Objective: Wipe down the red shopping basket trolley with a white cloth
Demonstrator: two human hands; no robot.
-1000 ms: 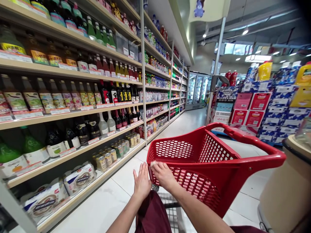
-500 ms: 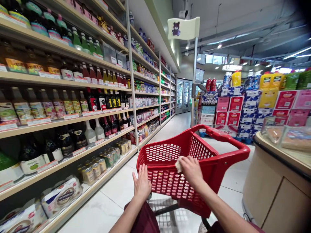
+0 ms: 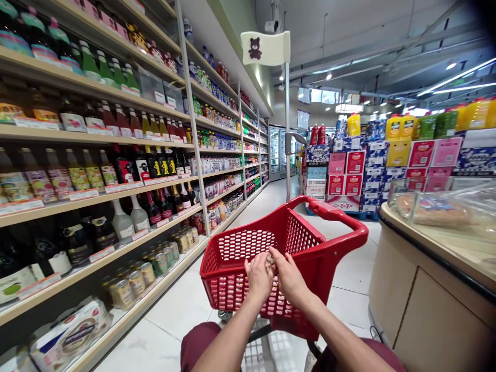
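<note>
A red shopping cart [image 3: 220, 289] with perforated plastic sides stands right in front of me. My left hand [image 3: 259, 277] and my right hand [image 3: 290, 277] meet over its near rim, fingers curled toward each other. Between them is a crumpled beige cloth [image 3: 270, 261], mostly covered by the fingers, and both hands are closed on it. Through the holes of the cart's side I see a white floor and no goods that I can make out. My knees in maroon trousers show below.
On the left run long shelves [image 3: 116, 191] of bottles and cans. A rounded counter [image 3: 411, 289] with a clear case is close on the right. Stacked drink cartons [image 3: 344, 170] stand beyond the cart. A pole [image 3: 287, 170] with a bear flag rises behind it.
My left hand has left the cart's near rim and come over to the right hand, meeting it at the cloth. The view has turned slightly right, so the cart appears further left.
</note>
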